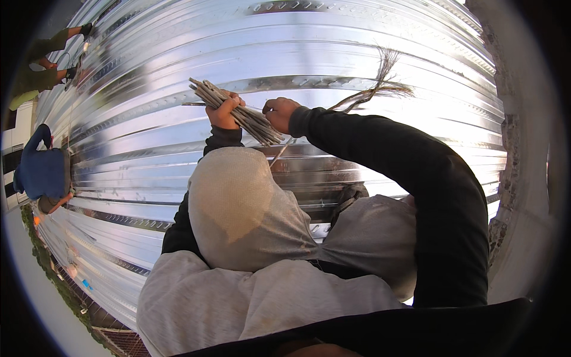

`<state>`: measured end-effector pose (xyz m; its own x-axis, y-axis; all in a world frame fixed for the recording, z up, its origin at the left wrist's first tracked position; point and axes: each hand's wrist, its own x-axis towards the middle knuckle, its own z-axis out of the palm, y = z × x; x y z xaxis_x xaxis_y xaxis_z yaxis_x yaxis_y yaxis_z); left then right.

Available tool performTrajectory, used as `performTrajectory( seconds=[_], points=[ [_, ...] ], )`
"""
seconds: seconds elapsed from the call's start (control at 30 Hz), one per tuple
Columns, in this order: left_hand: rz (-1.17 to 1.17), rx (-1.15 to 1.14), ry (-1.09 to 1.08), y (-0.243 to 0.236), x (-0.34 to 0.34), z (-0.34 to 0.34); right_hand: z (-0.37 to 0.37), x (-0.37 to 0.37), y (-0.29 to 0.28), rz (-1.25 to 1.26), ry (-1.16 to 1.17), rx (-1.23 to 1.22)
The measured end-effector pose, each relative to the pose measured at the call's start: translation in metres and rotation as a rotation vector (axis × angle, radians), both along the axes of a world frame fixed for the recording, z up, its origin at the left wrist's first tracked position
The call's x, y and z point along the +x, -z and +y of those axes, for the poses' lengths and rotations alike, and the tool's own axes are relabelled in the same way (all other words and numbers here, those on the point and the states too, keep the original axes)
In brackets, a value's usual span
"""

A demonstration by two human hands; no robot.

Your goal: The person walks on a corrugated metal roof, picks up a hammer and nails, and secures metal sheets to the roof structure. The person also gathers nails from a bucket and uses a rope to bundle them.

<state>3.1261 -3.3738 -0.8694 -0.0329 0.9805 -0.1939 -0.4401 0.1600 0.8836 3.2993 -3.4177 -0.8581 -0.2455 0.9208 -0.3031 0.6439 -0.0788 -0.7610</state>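
Observation:
My left hand (225,113) is wrapped around a bundle of thin grey rods (257,126), which look like welding rods. The bundle slants down to the right, its ends sticking out on both sides of the fist. Beside its right part is my right hand (281,113), fingers curled together in a pinch. A thin pale strand seems to run between the two hands, but what the right fingers hold is too small to make out. Behind my right wrist, a bunch of thin dark wires (376,90) with a splayed, frayed end lies on the ribbed metal decking (333,33).
My bent knees (232,208) are just below the hands, with a dark shoe (352,195) between them. To the left, a person in blue (43,171) bends over the decking, and another person's legs (50,74) show farther up. A rough concrete edge (510,160) borders the right side.

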Motion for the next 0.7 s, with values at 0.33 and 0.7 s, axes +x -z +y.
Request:
performTrajectory(
  seconds=[0.33, 0.7],
  points=[
    [-0.116, 0.142, 0.028, 0.015, -0.001, -0.003, -0.074, 0.033, 0.013, 0.043, -0.220, -0.161],
    [-0.214, 0.204, 0.063, 0.035, -0.012, -0.002, -0.043, 0.023, 0.016, 0.025, 0.324, -0.052]
  ],
)
